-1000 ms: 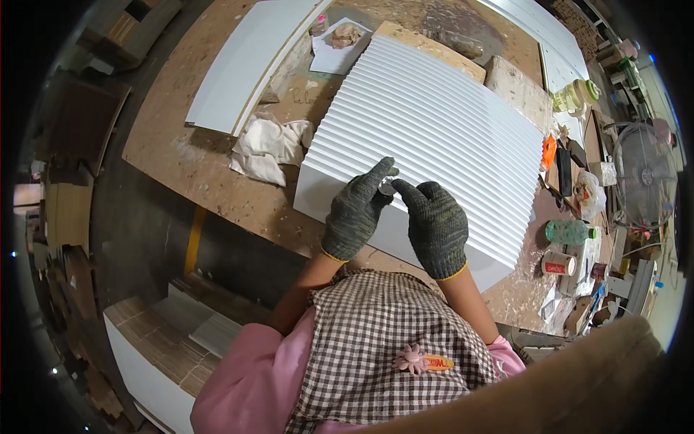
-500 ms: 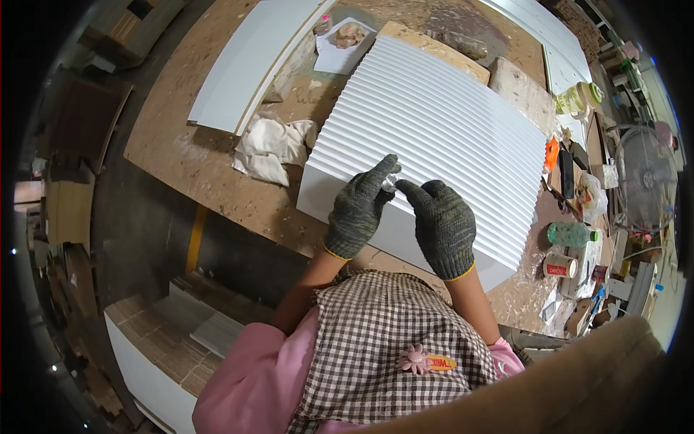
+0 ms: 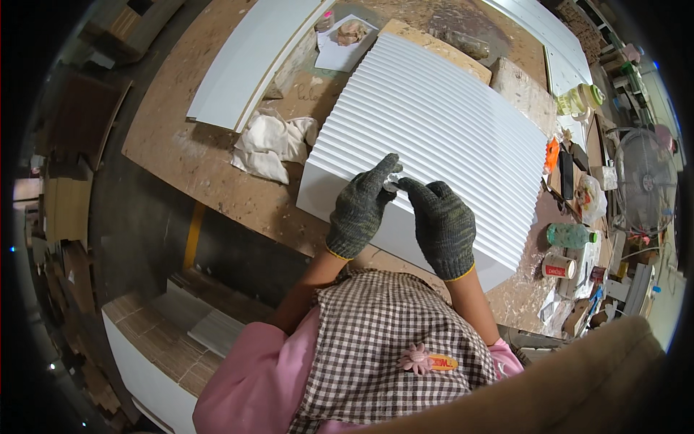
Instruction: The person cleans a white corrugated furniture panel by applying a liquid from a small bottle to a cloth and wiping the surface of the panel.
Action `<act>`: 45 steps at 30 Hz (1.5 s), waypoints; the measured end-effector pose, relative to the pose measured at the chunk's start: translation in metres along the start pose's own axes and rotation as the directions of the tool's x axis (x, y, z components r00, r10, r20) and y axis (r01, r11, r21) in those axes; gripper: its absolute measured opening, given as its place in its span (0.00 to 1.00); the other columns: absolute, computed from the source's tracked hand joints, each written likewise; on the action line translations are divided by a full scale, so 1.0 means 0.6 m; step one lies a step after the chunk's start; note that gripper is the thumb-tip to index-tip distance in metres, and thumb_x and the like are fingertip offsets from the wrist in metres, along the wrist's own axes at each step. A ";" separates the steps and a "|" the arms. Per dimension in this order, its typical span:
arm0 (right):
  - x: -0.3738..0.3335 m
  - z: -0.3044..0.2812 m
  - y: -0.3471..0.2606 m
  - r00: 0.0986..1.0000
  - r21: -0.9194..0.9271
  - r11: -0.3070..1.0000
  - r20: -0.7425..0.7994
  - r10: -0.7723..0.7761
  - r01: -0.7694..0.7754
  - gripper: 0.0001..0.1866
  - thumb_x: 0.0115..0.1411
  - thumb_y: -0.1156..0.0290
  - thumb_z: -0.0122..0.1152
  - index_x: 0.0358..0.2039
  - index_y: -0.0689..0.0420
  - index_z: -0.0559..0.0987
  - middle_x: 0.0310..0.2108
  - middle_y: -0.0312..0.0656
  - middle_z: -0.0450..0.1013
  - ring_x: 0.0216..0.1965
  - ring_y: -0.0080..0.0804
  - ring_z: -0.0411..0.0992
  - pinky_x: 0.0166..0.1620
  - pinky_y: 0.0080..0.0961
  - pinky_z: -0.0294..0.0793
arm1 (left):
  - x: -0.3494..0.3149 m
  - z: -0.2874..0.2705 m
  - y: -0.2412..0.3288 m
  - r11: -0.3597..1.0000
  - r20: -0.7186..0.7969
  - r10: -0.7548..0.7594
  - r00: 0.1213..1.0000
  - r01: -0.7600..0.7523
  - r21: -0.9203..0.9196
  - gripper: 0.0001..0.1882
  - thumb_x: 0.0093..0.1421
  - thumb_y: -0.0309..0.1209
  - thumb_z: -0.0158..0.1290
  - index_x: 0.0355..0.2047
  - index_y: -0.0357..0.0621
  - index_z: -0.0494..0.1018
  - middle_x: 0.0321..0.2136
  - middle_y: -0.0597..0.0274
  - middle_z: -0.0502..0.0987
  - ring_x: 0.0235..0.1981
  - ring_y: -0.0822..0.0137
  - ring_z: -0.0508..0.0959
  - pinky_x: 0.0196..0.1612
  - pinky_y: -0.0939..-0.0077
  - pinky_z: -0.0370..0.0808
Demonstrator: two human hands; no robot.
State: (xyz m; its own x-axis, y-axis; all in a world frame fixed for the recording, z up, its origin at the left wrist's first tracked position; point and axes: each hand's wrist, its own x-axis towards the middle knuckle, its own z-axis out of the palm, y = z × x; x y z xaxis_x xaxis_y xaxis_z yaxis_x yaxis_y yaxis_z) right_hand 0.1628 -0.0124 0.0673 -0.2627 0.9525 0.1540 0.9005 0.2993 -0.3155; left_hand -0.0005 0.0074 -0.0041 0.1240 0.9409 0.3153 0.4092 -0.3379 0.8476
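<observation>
Both hands wear dark grey-green knit gloves with yellow cuffs. My left hand (image 3: 359, 206) is closed on a small, crinkled, shiny clear-silver piece (image 3: 392, 182), too small to name. The fingertips of my right hand (image 3: 442, 224) are pinched together against the other side of that piece. Under both hands lies a white ridged panel (image 3: 434, 116), its ribs running across and a smooth strip along the near edge. A crumpled white cloth (image 3: 269, 147) rests on the workbench left of the panel.
The brown, stained workbench (image 3: 170, 137) carries a long white board (image 3: 253, 54) at far left. To the right stand a green bottle (image 3: 571, 235), a paper cup (image 3: 559, 266) and a fan (image 3: 645, 177). A stack of boards (image 3: 163, 340) stands at lower left.
Almost nothing differs. The hands stay together over the panel, with only a slight shift of the fingers around the small shiny piece.
</observation>
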 end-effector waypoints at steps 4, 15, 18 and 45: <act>0.008 -0.003 -0.001 0.998 0.006 0.999 0.031 -0.046 0.045 0.18 0.60 0.72 0.60 0.51 0.45 0.80 0.30 0.40 0.76 0.26 0.38 0.77 0.28 0.34 0.76 | -0.001 -0.002 0.001 0.999 -0.008 0.030 1.000 -0.030 -0.033 0.33 0.57 0.19 0.60 0.64 0.48 0.67 0.50 0.60 0.81 0.49 0.59 0.81 0.51 0.70 0.78; 0.001 0.000 -0.004 0.994 -0.071 0.995 -0.067 -0.081 0.077 0.20 0.58 0.72 0.61 0.52 0.44 0.80 0.29 0.39 0.74 0.26 0.35 0.74 0.27 0.33 0.75 | 0.004 -0.015 0.017 1.000 -0.011 0.031 0.999 -0.031 0.000 0.34 0.57 0.18 0.59 0.65 0.48 0.66 0.50 0.58 0.81 0.50 0.58 0.80 0.52 0.68 0.78; -0.001 0.004 0.006 0.983 -0.116 0.980 -0.072 -0.170 0.162 0.21 0.57 0.73 0.62 0.52 0.44 0.80 0.30 0.39 0.73 0.28 0.34 0.73 0.28 0.32 0.74 | 0.004 -0.016 0.014 0.997 -0.025 0.071 0.997 -0.072 -0.002 0.34 0.57 0.18 0.59 0.65 0.47 0.66 0.50 0.58 0.80 0.51 0.58 0.80 0.52 0.68 0.78; -0.001 0.025 0.000 0.975 0.349 0.934 -0.221 -0.001 0.080 0.14 0.62 0.71 0.60 0.48 0.47 0.82 0.30 0.43 0.80 0.26 0.41 0.79 0.29 0.33 0.78 | -0.004 -0.012 -0.005 0.965 -0.069 0.160 0.985 -0.142 0.221 0.32 0.57 0.24 0.62 0.62 0.50 0.69 0.48 0.61 0.81 0.45 0.59 0.82 0.48 0.68 0.78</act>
State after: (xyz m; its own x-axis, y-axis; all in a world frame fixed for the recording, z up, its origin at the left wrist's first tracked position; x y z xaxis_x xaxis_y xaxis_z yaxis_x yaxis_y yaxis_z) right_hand 0.1580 -0.0120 0.0532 -0.1805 0.9165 0.3570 0.6990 0.3749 -0.6090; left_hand -0.0088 0.0059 -0.0043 0.1257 0.8705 0.4758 0.5773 -0.4542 0.6785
